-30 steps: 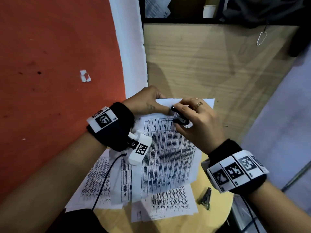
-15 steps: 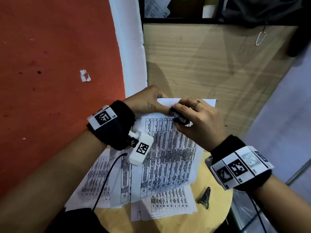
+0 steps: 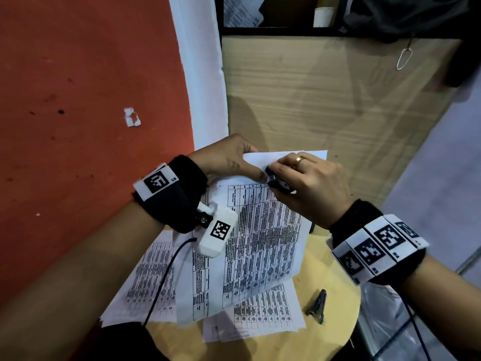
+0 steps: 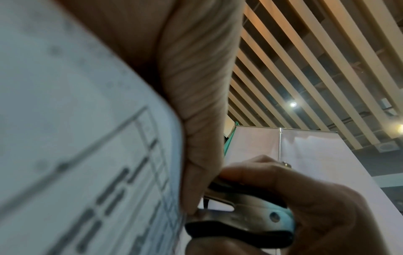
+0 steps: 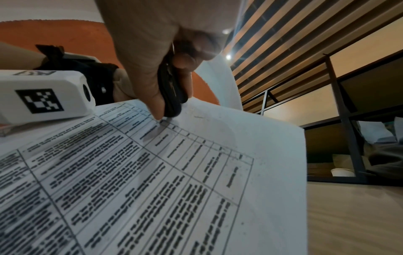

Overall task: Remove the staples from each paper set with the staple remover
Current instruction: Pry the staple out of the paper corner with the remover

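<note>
Red wall and a wooden panel backed the round worktop (image 3: 335,327), strewn with printed sheets; mid-frame, the left hand (image 3: 229,162) pinched the paper set (image 3: 260,241) by its top corner, probably to steady it, while the right hand (image 3: 312,183) gripped the staple remover (image 3: 278,182), its fingers (image 5: 150,96) curled, claws on that corner

The staple itself cannot be made out in any view; the front of the staple remover (image 3: 279,184) is covered by the right hand (image 3: 313,187) in the head view; in the left wrist view the paper set (image 4: 82,155) is blurred, its print unreadable; the lower sheets (image 3: 260,313) are overlapped and partly hidden.
</note>
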`<state>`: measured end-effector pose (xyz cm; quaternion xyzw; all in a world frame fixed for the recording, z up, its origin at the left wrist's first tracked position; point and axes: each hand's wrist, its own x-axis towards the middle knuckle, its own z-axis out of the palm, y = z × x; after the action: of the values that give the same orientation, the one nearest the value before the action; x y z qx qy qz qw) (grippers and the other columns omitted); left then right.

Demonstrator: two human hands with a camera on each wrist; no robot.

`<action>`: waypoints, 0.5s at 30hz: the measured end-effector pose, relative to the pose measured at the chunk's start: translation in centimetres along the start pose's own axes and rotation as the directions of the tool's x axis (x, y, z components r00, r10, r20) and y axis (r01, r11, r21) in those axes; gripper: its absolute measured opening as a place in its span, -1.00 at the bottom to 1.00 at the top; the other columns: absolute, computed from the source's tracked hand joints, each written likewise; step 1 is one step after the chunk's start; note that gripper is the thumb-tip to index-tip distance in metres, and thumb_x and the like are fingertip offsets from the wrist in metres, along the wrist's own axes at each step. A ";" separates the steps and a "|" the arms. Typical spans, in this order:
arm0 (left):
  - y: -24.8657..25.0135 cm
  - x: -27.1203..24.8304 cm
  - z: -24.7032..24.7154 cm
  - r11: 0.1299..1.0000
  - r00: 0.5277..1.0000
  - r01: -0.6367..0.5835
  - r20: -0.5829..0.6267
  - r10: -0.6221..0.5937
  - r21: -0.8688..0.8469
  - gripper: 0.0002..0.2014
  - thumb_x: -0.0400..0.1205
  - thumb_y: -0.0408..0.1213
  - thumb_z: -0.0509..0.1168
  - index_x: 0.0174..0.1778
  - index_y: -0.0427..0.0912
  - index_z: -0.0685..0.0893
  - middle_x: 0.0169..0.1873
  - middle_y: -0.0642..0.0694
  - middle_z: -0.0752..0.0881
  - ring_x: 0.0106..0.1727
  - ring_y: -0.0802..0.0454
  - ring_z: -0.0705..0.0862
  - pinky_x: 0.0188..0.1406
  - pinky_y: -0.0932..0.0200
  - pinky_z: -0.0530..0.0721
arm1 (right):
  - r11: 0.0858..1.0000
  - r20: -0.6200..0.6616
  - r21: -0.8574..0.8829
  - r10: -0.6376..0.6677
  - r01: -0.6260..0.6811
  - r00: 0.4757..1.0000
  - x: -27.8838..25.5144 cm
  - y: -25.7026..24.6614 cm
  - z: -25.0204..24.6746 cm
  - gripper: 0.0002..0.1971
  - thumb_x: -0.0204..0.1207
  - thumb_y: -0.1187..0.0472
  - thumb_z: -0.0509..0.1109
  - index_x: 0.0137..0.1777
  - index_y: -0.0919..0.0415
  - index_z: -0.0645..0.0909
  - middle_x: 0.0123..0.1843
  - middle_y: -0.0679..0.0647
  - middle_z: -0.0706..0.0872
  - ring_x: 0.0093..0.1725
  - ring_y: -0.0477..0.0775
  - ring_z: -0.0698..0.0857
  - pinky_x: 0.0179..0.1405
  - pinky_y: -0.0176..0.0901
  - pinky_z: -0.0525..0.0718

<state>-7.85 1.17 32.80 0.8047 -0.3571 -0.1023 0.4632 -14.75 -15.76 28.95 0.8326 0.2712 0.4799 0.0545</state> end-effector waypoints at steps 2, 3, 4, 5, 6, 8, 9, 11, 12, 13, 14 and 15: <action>0.0 0.0 -0.1 1.000 1.000 0.025 0.007 -0.024 -0.009 -0.89 0.39 -0.52 0.51 -0.26 -0.27 0.77 -0.55 0.06 0.68 -0.48 0.19 0.58 -0.45 0.41 0.53 | 1.000 -0.003 -0.021 0.016 -0.016 1.000 -0.1 0.2 0.0 -0.86 0.28 0.17 0.49 -0.21 0.21 0.75 -0.28 0.09 0.75 -0.31 0.15 0.74 -0.60 -0.23 0.56; 0.0 -0.1 -0.2 0.999 0.999 0.041 0.012 -0.040 -0.020 -0.90 0.40 -0.52 0.51 -0.24 -0.28 0.77 -0.53 0.03 0.71 -0.48 0.16 0.61 -0.44 0.39 0.56 | 0.999 -0.010 -0.015 0.029 -0.029 1.000 -0.2 0.4 -0.1 -0.87 0.28 0.17 0.50 -0.21 0.20 0.75 -0.29 0.08 0.75 -0.32 0.15 0.74 -0.60 -0.24 0.56; -0.1 -0.1 -0.3 0.998 0.999 0.049 0.015 -0.048 -0.032 -0.90 0.40 -0.52 0.51 -0.23 -0.28 0.78 -0.51 0.00 0.73 -0.47 0.14 0.63 -0.43 0.37 0.58 | 0.999 -0.017 0.006 0.041 -0.041 0.999 -0.3 0.5 -0.1 -0.86 0.27 0.17 0.51 -0.20 0.20 0.76 -0.29 0.08 0.75 -0.33 0.15 0.74 -0.59 -0.23 0.58; -0.1 -0.1 -0.4 0.998 0.999 0.049 0.017 -0.049 -0.043 -0.89 0.40 -0.52 0.50 -0.24 -0.26 0.78 -0.49 -0.01 0.74 -0.46 0.13 0.65 -0.41 0.36 0.61 | 0.998 -0.024 0.032 0.056 -0.055 0.998 -0.4 0.7 -0.2 -0.85 0.27 0.17 0.52 -0.19 0.20 0.76 -0.28 0.08 0.76 -0.33 0.16 0.74 -0.58 -0.20 0.61; -0.1 -0.2 -0.4 0.998 0.999 0.046 0.017 -0.045 -0.052 -0.89 0.40 -0.52 0.50 -0.25 -0.24 0.78 -0.47 -0.03 0.76 -0.45 0.12 0.66 -0.40 0.35 0.62 | 0.996 -0.029 0.054 0.076 -0.075 0.997 -0.6 0.7 -0.2 -0.84 0.26 0.17 0.53 -0.18 0.20 0.77 -0.27 0.08 0.77 -0.33 0.16 0.74 -0.57 -0.17 0.63; -0.2 -0.2 -0.5 0.997 0.999 0.043 0.012 -0.042 -0.071 -0.91 0.40 -0.49 0.51 -0.23 -0.28 0.79 -0.41 -0.11 0.77 -0.41 0.07 0.67 -0.36 0.32 0.63 | 0.990 -0.033 0.075 0.123 -0.120 0.992 -0.7 0.7 -0.3 -0.84 0.28 0.14 0.53 -0.17 0.17 0.78 -0.25 0.05 0.78 -0.30 0.14 0.75 -0.55 -0.16 0.64; -0.2 -0.2 -0.5 0.996 0.999 0.043 0.007 -0.042 -0.079 -0.90 0.40 -0.47 0.52 -0.20 -0.32 0.79 -0.39 -0.15 0.76 -0.40 0.05 0.67 -0.35 0.30 0.63 | 0.986 -0.033 0.085 0.144 -0.141 0.989 -0.7 0.6 -0.4 -0.84 0.28 0.13 0.54 -0.16 0.15 0.78 -0.24 0.04 0.78 -0.29 0.14 0.76 -0.53 -0.15 0.65; -0.3 -0.1 -0.3 0.995 0.999 0.036 -0.006 -0.037 -0.090 -0.89 0.40 -0.45 0.53 -0.21 -0.35 0.78 -0.43 -0.13 0.74 -0.42 0.06 0.66 -0.38 0.33 0.61 | 0.978 -0.033 0.112 0.183 -0.179 0.983 -0.7 0.5 -0.4 -0.83 0.29 0.12 0.54 -0.14 0.15 0.79 -0.21 0.04 0.79 -0.27 0.15 0.76 -0.48 -0.12 0.67; -0.4 0.0 -0.2 0.996 0.999 0.031 -0.017 -0.032 -0.088 -0.89 0.40 -0.44 0.53 -0.22 -0.36 0.77 -0.45 -0.11 0.73 -0.43 0.07 0.65 -0.40 0.34 0.59 | 0.972 -0.038 0.127 0.203 -0.197 0.978 -0.7 0.5 -0.4 -0.82 0.30 0.12 0.53 -0.13 0.15 0.78 -0.20 0.04 0.79 -0.27 0.16 0.76 -0.46 -0.09 0.68; -0.5 0.1 -0.2 0.997 0.999 0.025 -0.025 -0.027 -0.080 -0.88 0.41 -0.44 0.52 -0.21 -0.39 0.77 -0.44 -0.12 0.73 -0.43 0.07 0.64 -0.40 0.33 0.59 | 0.965 -0.046 0.146 0.225 -0.217 0.973 -0.8 0.6 -0.4 -0.81 0.31 0.11 0.52 -0.12 0.16 0.78 -0.19 0.05 0.79 -0.26 0.16 0.76 -0.43 -0.08 0.68; -0.6 0.2 -0.2 0.997 0.999 0.018 -0.029 -0.020 -0.072 -0.87 0.42 -0.44 0.52 -0.18 -0.41 0.76 -0.40 -0.16 0.74 -0.41 0.06 0.66 -0.36 0.30 0.60 | 0.958 -0.054 0.166 0.247 -0.235 0.967 -0.8 0.7 -0.4 -0.80 0.33 0.09 0.50 -0.11 0.17 0.78 -0.18 0.06 0.79 -0.25 0.17 0.76 -0.41 -0.07 0.69; -0.8 0.3 -0.2 0.998 1.000 0.011 -0.025 -0.012 -0.067 -0.86 0.44 -0.44 0.50 -0.14 -0.43 0.76 -0.33 -0.21 0.76 -0.35 0.03 0.68 -0.27 0.25 0.63 | 0.950 -0.059 0.183 0.268 -0.254 0.962 -1.0 0.8 -0.4 -0.77 0.34 0.06 0.47 -0.10 0.18 0.78 -0.18 0.07 0.79 -0.24 0.17 0.77 -0.38 -0.07 0.69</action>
<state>-7.15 1.33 32.29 0.7919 -0.3430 -0.1068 0.4938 -15.20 -16.96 28.71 0.8421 0.2016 0.4914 -0.0936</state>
